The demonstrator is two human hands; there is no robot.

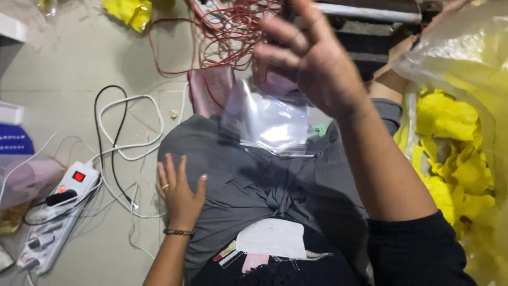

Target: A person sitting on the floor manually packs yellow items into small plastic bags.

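Observation:
My right hand [309, 58] is raised high in front of the camera, fingers pinched on the top of a small clear plastic bag [270, 119] that hangs down over my lap. My left hand [179, 190] rests flat and open on my grey trouser leg [254, 175], fingers spread, with a ring and a beaded bracelet on it. Beyond the bag lies a tangle of thin red wires [233, 32] on the floor.
A white power strip [55, 212] with a lit red switch and white and black cables [124, 127] lie on the tiled floor at left. A large clear bag of yellow scraps [455, 148] fills the right side. More yellow material [129, 11] lies at the top.

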